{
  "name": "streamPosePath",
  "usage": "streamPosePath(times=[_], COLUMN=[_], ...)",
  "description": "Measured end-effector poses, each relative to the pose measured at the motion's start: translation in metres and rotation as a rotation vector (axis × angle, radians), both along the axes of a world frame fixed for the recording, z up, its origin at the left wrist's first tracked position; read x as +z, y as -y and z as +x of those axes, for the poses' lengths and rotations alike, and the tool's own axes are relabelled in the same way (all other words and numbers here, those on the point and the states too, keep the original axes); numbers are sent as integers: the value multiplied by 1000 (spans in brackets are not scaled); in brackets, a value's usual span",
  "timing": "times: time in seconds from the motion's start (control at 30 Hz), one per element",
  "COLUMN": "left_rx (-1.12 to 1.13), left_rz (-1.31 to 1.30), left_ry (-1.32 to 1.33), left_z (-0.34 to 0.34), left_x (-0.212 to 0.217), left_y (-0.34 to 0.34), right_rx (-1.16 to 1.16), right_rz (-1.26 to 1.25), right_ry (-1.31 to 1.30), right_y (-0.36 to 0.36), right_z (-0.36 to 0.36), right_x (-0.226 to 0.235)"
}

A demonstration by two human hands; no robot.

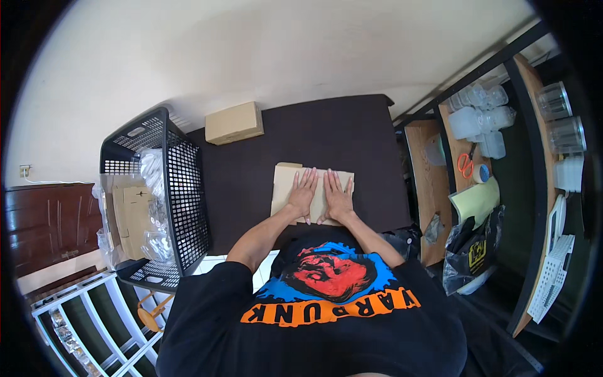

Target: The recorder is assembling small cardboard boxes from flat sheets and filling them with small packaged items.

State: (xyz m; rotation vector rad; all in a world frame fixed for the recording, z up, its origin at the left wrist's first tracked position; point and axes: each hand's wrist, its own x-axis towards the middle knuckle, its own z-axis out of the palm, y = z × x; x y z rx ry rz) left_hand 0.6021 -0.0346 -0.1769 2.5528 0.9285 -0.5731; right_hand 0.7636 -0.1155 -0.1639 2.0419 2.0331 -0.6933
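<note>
Only partly visible beneath both hands (pixel 303 196): flat brown cardboard (pixel 320 196).

Tan cardboard (pixel 319 196) lies flat on a tabletop (pixel 339 135).

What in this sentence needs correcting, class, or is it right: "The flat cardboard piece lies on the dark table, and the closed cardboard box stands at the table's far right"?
It is not right: the closed cardboard box stands at the far left of the dark table, as the head view shows. The flat cardboard piece does lie on the table.
</note>
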Motion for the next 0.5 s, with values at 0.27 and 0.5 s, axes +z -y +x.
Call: streamPosePath(times=[0.27,0.5], left_rx=[8,69], left_rz=[12,91], left_ry=[7,7], left_z=[-8,-10], left_x=[-4,-8], left_y=[1,11], right_rx=[-83,-71], right_rz=[-29,51], right_ry=[72,75], right_y=[6,8], right_z=[-5,-5], right_x=[7,-6])
